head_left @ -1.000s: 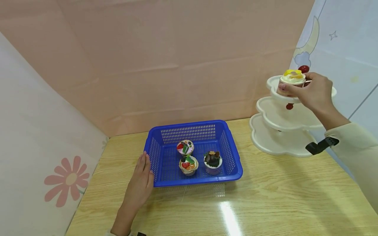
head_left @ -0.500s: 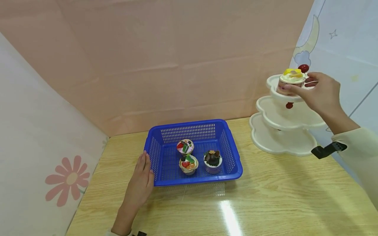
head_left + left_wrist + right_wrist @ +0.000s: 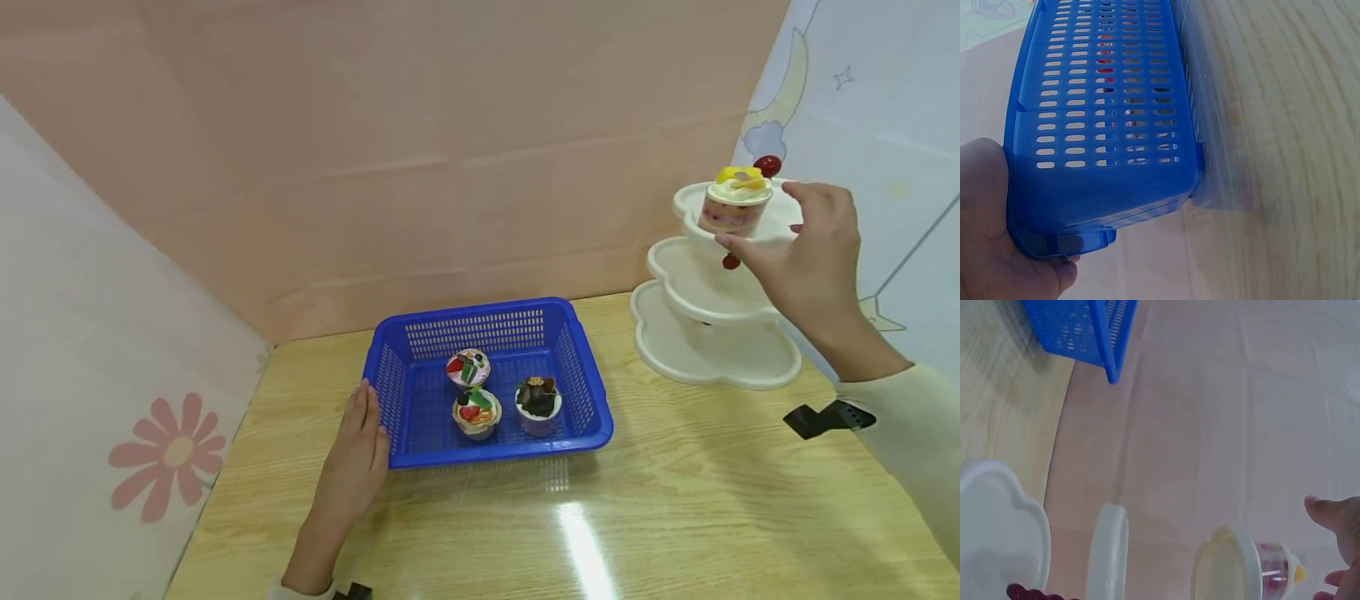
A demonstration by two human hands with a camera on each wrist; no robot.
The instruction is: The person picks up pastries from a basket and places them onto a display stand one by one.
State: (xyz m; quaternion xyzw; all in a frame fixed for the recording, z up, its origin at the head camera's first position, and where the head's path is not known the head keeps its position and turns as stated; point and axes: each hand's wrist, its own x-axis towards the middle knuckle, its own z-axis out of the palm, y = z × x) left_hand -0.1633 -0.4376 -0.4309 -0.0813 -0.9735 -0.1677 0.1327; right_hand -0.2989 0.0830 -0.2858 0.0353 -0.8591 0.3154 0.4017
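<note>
Two bare hands work apart over the worktop (image 3: 660, 508). The left hand (image 3: 351, 458), fingers straight, rests against the left front corner of the blue basket (image 3: 495, 455). The right hand (image 3: 813, 254) has hold of nothing; its thumb and fingers are spread wide, just beside a dessert cup (image 3: 731, 218) with yellow fruit on cream. That cup stands upright near the left front edge of the top tier of a white three-tier stand (image 3: 705, 287), in front of its red knob (image 3: 768, 167). The stand is near the worktop's right back corner. The basket lies near the back edge, holding a dark-topped cup (image 3: 538, 410) toward its right front corner and two fruit-topped cakes (image 3: 477, 417) left of it, one behind the other.
</note>
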